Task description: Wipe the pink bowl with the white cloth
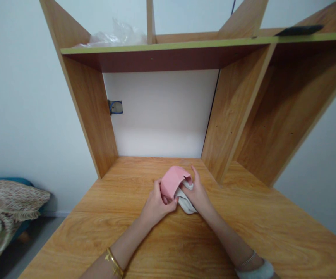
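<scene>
On the wooden desk (243, 232), both my hands hold a small bundle of cloth. My left hand (156, 205) grips the pink cloth (172, 180), which is folded over the top. My right hand (198, 195) holds the white part of the cloth (185, 203) from the right side, fingers curled on it. The bundle rests on or just above the desk top, near the middle. A gold bangle is on my left wrist and a thin bracelet on my right.
A wooden hutch rises at the back with a shelf (162, 48) above, holding clear plastic wrap (118, 35) and a dark flat object (298, 30). A wall socket hole (115, 107) shows behind. A bed with a patterned blanket (8, 205) is at left.
</scene>
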The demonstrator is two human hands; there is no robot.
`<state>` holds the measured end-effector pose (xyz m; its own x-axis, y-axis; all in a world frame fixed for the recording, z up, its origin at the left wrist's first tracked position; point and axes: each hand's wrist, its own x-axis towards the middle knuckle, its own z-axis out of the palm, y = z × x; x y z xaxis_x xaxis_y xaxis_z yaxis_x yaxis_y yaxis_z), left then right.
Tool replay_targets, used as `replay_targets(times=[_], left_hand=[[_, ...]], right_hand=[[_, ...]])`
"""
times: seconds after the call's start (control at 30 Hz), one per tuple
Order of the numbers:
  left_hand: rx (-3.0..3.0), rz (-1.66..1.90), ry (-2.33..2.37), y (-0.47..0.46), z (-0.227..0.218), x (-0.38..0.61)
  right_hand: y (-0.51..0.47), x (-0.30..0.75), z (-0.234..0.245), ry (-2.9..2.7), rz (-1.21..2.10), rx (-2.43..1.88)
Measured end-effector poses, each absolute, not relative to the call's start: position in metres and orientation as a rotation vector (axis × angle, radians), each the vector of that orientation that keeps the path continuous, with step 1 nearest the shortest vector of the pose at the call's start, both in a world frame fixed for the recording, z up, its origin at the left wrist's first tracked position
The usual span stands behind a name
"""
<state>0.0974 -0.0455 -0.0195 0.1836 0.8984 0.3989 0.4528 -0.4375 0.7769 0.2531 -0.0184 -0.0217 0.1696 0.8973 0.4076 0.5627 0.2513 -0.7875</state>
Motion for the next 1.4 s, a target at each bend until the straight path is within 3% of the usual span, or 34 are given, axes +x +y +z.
replay_targets(times=[0.6, 1.13, 1.4], left_hand=[[1.983, 1.174, 1.358, -0.048, -0.01, 0.095], [1.941, 1.152, 1.345, -0.042, -0.015, 0.094], [2.017, 1.149, 1.275, -0.045, -0.013, 0.093]], right_hand=[[-0.021, 0.26, -0.017, -1.613, 0.159, -1.586], [-0.005, 0.26, -0.041, -1.513, 0.567, -1.445], [-0.001, 0.263, -0.051, -1.564, 0.555, -1.518]])
